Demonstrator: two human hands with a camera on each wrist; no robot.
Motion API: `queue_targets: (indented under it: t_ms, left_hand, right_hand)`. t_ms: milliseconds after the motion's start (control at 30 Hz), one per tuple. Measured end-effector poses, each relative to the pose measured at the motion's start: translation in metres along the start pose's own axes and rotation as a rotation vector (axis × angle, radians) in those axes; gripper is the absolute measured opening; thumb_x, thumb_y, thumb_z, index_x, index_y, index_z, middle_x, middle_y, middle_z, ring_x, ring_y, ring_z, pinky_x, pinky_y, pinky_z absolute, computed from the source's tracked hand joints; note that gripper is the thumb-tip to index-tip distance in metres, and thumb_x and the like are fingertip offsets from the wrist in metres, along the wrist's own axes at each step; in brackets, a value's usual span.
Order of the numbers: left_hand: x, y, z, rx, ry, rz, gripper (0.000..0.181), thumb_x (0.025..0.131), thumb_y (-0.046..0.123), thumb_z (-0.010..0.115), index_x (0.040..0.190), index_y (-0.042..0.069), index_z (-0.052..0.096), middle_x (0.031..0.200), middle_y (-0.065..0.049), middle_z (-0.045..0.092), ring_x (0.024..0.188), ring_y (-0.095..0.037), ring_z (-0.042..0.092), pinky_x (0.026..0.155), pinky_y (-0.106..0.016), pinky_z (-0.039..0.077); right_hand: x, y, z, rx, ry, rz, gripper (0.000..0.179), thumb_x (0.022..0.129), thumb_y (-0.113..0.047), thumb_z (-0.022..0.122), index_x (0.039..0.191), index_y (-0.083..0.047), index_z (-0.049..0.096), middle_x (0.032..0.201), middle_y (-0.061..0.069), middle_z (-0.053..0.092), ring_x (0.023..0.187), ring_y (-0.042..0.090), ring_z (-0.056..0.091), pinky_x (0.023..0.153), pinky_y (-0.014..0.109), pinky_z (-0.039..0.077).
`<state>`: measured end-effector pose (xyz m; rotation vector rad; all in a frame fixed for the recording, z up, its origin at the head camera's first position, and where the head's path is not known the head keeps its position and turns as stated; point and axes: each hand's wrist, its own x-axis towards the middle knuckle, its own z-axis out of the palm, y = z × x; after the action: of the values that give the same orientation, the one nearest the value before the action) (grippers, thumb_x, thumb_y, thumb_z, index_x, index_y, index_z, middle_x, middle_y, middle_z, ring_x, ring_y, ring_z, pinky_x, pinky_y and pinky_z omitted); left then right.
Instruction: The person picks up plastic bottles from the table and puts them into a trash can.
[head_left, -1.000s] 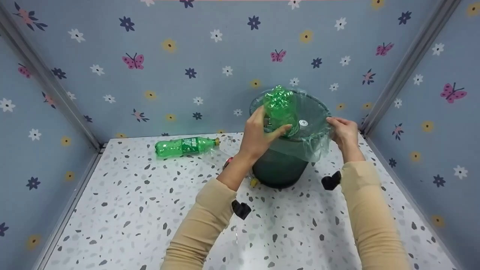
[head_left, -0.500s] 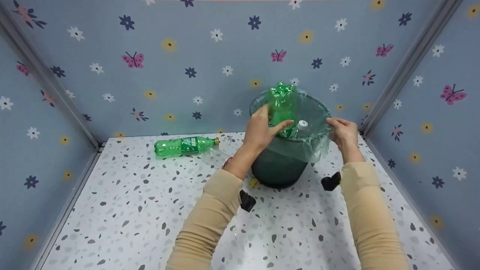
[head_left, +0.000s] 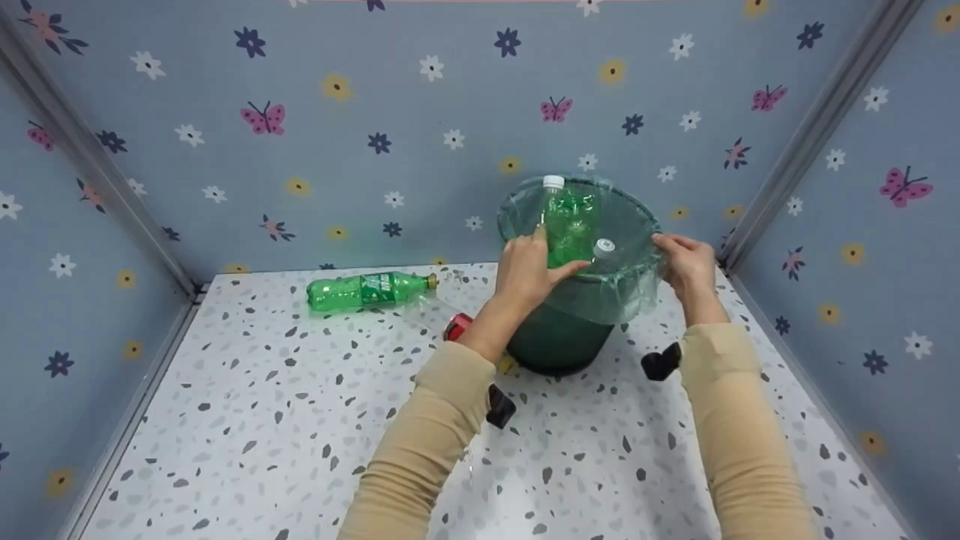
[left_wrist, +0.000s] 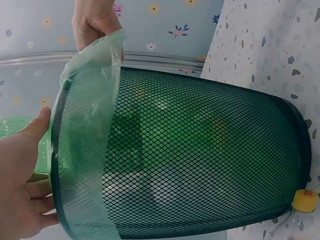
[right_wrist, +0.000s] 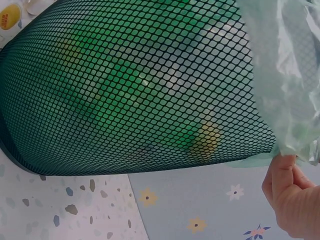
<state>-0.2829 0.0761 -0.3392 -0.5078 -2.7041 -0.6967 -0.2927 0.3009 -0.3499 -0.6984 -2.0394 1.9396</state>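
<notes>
At the near left of the bin mouth, my left hand [head_left: 525, 270] has its thumb and fingers round a green plastic bottle [head_left: 574, 225] that stands base up inside the bin. My right hand [head_left: 690, 266] pinches the edge of the thin green bin liner [head_left: 634, 300] at the right of the rim. Dark mesh walls form the bin [left_wrist: 210, 150], and blurred green shapes show through them in both wrist views. Two white caps show at its mouth: one cap [head_left: 553, 182] tops a bottle at the back left, the other cap [head_left: 604, 246] is lower, right of the green bottle.
A second green bottle [head_left: 367, 292] lies on the speckled surface to the left. Left of the bin are a red can [head_left: 457, 327], partly behind my left forearm, and a yellow-capped bottle [left_wrist: 305, 200]. Flowered walls [head_left: 435, 120] enclose the surface at back and sides.
The green bottle has gone from tilted to upright, then lower into the bin, my left hand following slightly down and right. A white-capped bottle has come into sight beside it. My right hand stays still.
</notes>
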Motion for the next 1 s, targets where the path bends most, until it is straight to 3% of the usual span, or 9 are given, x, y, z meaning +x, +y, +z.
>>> queue_targets:
  t_ms: [67, 167, 300, 533, 667, 800, 1000]
  left_hand:
    - [-0.001, 0.000, 0.000, 0.006, 0.001, 0.003, 0.086, 0.071, 0.063, 0.055, 0.130, 0.001, 0.042, 0.078, -0.009, 0.059, 0.083, -0.022, 0.057, 0.086, -0.033, 0.042]
    - [-0.002, -0.001, -0.001, -0.034, 0.018, 0.013, 0.081, 0.074, 0.060, 0.054, 0.130, 0.002, 0.043, 0.098, -0.011, 0.061, 0.095, -0.023, 0.055, 0.088, -0.033, 0.041]
    - [-0.004, -0.005, -0.002, -0.090, 0.076, 0.051, 0.068, 0.079, 0.053, 0.053, 0.127, 0.004, 0.047, 0.115, -0.011, 0.056, 0.104, -0.022, 0.052, 0.089, -0.032, 0.041]
    - [-0.010, -0.016, -0.001, -0.166, 0.235, 0.160, 0.041, 0.089, 0.034, 0.051, 0.117, 0.003, 0.055, 0.106, -0.009, 0.058, 0.100, -0.020, 0.054, 0.086, -0.030, 0.042]
    - [-0.015, -0.024, -0.001, -0.217, 0.339, 0.203, 0.033, 0.091, 0.027, 0.051, 0.110, 0.001, 0.058, 0.103, -0.009, 0.058, 0.097, -0.020, 0.054, 0.084, -0.029, 0.043]
    - [-0.022, -0.034, 0.002, -0.253, 0.401, 0.205, 0.030, 0.091, 0.024, 0.050, 0.108, 0.001, 0.059, 0.103, -0.010, 0.058, 0.098, -0.020, 0.054, 0.084, -0.029, 0.044]
    - [-0.034, -0.053, 0.009, -0.274, 0.420, 0.145, 0.030, 0.090, 0.024, 0.052, 0.109, 0.000, 0.058, 0.106, -0.011, 0.056, 0.101, -0.023, 0.052, 0.083, -0.032, 0.044]
  right_hand:
    - [-0.001, -0.001, 0.000, 0.003, -0.004, 0.002, 0.045, 0.084, -0.021, 0.061, 0.122, -0.001, 0.051, 0.102, 0.001, 0.049, 0.068, 0.008, 0.046, 0.072, 0.028, 0.041]
    - [-0.001, -0.001, 0.000, -0.001, -0.002, 0.008, 0.045, 0.084, -0.021, 0.060, 0.123, -0.001, 0.051, 0.099, -0.001, 0.049, 0.068, 0.008, 0.046, 0.073, 0.028, 0.041]
    - [-0.002, -0.002, -0.001, 0.020, -0.008, 0.014, 0.045, 0.084, -0.020, 0.061, 0.123, 0.000, 0.051, 0.094, -0.002, 0.050, 0.067, 0.008, 0.046, 0.070, 0.027, 0.042]
    - [-0.003, -0.003, -0.001, 0.022, -0.008, 0.027, 0.045, 0.083, -0.020, 0.061, 0.122, -0.001, 0.051, 0.094, -0.003, 0.049, 0.063, 0.007, 0.045, 0.067, 0.027, 0.042]
    - [-0.005, -0.004, -0.001, 0.041, -0.013, 0.033, 0.045, 0.083, -0.020, 0.062, 0.122, 0.000, 0.051, 0.094, -0.002, 0.049, 0.071, 0.008, 0.047, 0.070, 0.027, 0.042]
    - [-0.005, -0.004, -0.002, 0.055, -0.014, 0.034, 0.043, 0.083, -0.019, 0.062, 0.120, 0.000, 0.051, 0.094, -0.002, 0.049, 0.076, 0.009, 0.048, 0.068, 0.025, 0.042]
    - [-0.003, -0.002, 0.000, 0.057, 0.002, 0.010, 0.043, 0.083, -0.018, 0.062, 0.120, 0.001, 0.051, 0.094, -0.002, 0.049, 0.071, 0.009, 0.047, 0.062, 0.022, 0.043]
